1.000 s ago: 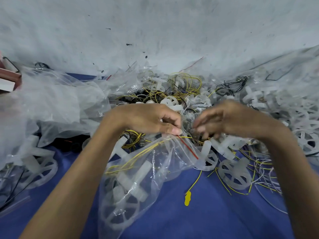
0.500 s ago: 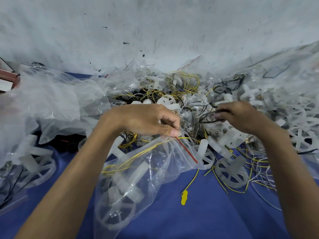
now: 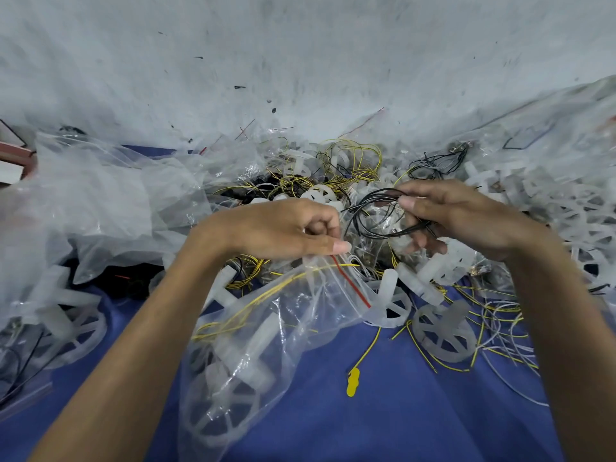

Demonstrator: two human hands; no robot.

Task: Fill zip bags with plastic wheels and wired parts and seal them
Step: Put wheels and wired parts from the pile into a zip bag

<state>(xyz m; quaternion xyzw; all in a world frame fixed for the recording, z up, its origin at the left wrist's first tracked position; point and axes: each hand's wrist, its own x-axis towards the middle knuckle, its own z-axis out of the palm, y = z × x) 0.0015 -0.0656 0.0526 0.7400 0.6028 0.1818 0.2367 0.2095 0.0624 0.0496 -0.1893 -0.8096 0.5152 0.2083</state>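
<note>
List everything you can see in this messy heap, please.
zip bag: one, clear with red strip, centre
wheels: many, translucent white, heaped right and left, some inside the bag
yellow wires: many, yellow, tangled at the back
black wires: one bundle, black, right of centre
cloth: one, blue, underneath
tag: one, yellow, on cloth
loose plastic: crumpled, clear, left
left hand: one, pinches bag mouth
right hand: one, grips black wires

The left hand (image 3: 283,228) curls over the mouth of the zip bag (image 3: 266,348), hiding its own fingertips. The black wires (image 3: 370,211) vanish behind the right hand (image 3: 463,218). The bag's bottom runs out of view. The wheels (image 3: 566,211) along the right edge of the table (image 3: 383,415) blur together.
</note>
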